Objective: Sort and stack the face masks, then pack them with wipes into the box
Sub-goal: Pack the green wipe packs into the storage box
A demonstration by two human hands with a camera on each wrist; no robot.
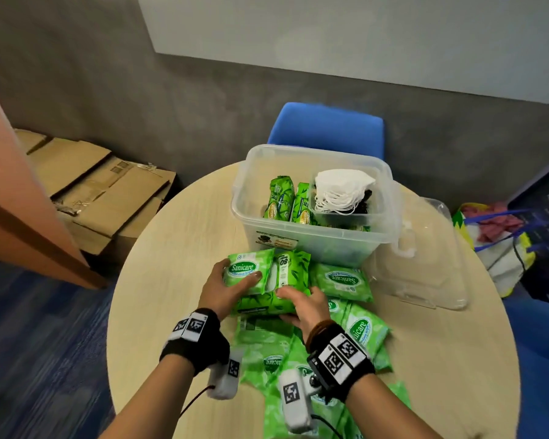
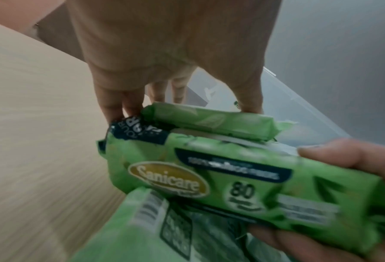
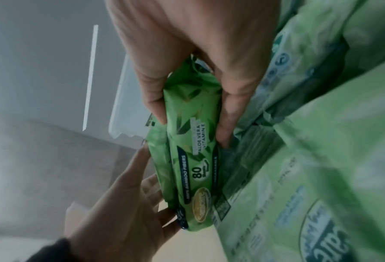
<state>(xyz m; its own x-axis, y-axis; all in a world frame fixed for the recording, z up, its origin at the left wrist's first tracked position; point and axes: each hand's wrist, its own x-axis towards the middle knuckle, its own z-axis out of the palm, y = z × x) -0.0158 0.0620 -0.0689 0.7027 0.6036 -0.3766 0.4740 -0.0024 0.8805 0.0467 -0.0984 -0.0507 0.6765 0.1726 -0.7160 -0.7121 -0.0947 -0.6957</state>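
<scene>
On the round table, my left hand point(image 1: 230, 285) grips a light green Sanicare wipes pack point(image 1: 248, 269), thumb on its top. That pack lies on a dark green 80-count wipes pack point(image 1: 290, 270), which my right hand point(image 1: 301, 305) pinches at its near side. The left wrist view shows the light pack point(image 2: 209, 120) on the dark pack point(image 2: 243, 177). In the right wrist view my right hand point(image 3: 198, 53) clamps the dark pack point(image 3: 193, 159). Just behind stands the clear box point(image 1: 298, 242), holding upright wipes packs point(image 1: 281, 198) and stacked white masks point(image 1: 343, 188).
Several more green wipes packs point(image 1: 276, 359) lie spread over the table under and beside my wrists. The box's clear lid point(image 1: 425, 258) lies to the right. A blue chair point(image 1: 327, 125) stands behind the table, cardboard boxes point(image 1: 102, 185) on the floor at left.
</scene>
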